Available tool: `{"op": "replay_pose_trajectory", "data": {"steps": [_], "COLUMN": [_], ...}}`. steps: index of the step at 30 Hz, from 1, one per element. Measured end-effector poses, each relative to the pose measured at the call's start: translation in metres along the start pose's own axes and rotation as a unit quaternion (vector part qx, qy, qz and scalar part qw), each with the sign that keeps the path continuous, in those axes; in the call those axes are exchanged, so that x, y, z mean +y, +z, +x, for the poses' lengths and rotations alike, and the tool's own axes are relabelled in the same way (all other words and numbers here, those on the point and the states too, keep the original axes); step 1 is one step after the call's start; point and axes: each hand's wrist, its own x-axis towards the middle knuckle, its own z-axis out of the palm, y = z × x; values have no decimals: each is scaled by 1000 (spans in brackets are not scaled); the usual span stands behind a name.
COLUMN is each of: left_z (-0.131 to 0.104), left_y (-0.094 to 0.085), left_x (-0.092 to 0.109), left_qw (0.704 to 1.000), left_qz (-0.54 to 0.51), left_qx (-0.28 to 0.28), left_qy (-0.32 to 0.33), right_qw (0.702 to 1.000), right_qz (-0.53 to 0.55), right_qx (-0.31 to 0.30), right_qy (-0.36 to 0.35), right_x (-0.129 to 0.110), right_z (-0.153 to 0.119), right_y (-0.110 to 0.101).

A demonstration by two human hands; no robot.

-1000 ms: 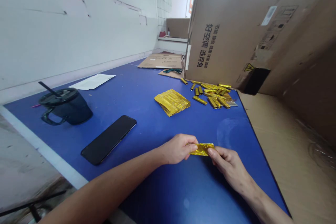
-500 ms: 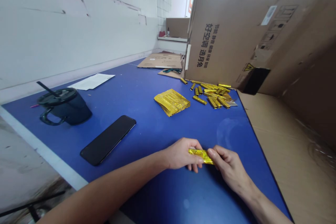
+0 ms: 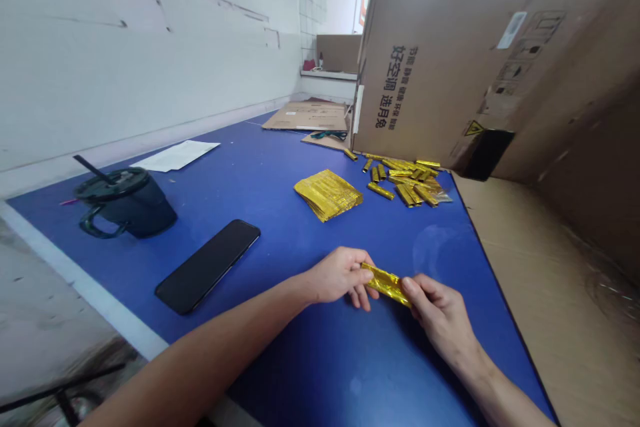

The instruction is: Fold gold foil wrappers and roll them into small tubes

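Low in the frame, right of center, our left hand (image 3: 340,278) and right hand (image 3: 443,307) pinch the 2 ends of a gold strip (image 3: 386,284) above the counter (image 3: 280,243), the left's lower fingers loosely spread. We'd do best to match both pinches, level the strip's right-hand dip, and press gently, lest the foil wrinkle.

Room between phone (image 3: 207,267), foil stack (image 3: 329,195); carton (image 3: 443,67) blocks right-rear
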Motion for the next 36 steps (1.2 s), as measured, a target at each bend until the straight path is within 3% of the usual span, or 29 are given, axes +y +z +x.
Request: {"op": "replay_pose_trajectory", "data": {"steps": [7,12,16,19,23,30,36], "left_z": [2,4,5,6,5,4,4], "left_y": [-2,-3,-4,-4,0,6,1], "left_x": [-2,-5,-5,-5,-4,-3,-5], "left_qw": [992,993,990,987,988,989,989], "left_qz": [-42,-34,-31,-25,-42,-66,22], "left_qx": [99,94,110,122,126,118,133], "left_qy": [63,69,83,98,84,60,64], "right_qw": [999,998,988,987,997,988,979], "right_qz": [-5,7,85,104,17,-108,-156], "right_qx": [-46,-64,-106,-106,-76,-86,-74], "right_qy": [-7,28,67,57,3,-70,-106], "right_x": [-3,-1,-1,-3,-2,-2,0], "right_z": [-3,-1,1,0,-2,-2,-2], "right_y": [4,2,1,2,4,5,6]}}
